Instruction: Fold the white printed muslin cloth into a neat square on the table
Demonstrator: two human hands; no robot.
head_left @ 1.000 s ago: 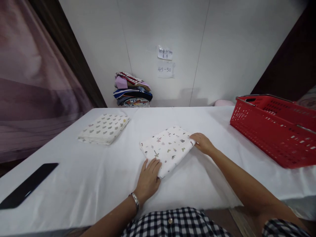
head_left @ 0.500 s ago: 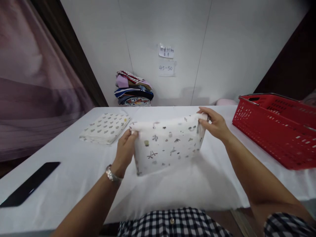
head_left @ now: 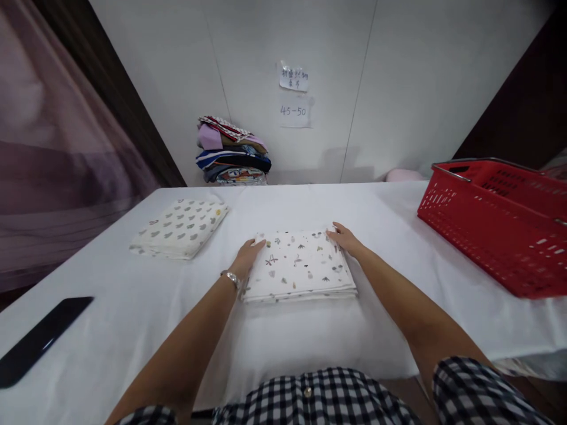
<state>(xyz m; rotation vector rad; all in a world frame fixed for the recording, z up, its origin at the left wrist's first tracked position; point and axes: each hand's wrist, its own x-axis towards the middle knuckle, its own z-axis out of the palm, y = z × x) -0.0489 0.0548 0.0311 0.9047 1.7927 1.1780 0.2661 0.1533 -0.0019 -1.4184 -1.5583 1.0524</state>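
Note:
A white folded cloth (head_left: 303, 268) printed with small plants and animals lies flat on the table in front of me, its layered edge facing me. My left hand (head_left: 249, 255) grips its far left corner, thumb on top and the other fingers partly hidden at the edge. At the far right corner, my right hand (head_left: 345, 238) holds the cloth the same way, thumb over the top. To the left rests another folded white cloth (head_left: 179, 227) with a grey leaf-like print, apart from both hands.
A red plastic basket (head_left: 491, 230) stands on the right of the white-covered table (head_left: 305, 339). A dark flat phone-like object (head_left: 42, 339) lies at the left. Behind the table's far edge rises a pile of folded fabrics (head_left: 233, 152), against a wall with paper signs (head_left: 295, 111).
Both hands have lowered the printed cloth from a raised, upright position to lying flat on the table. My right hand has come inward and down. The camera view has shifted slightly.

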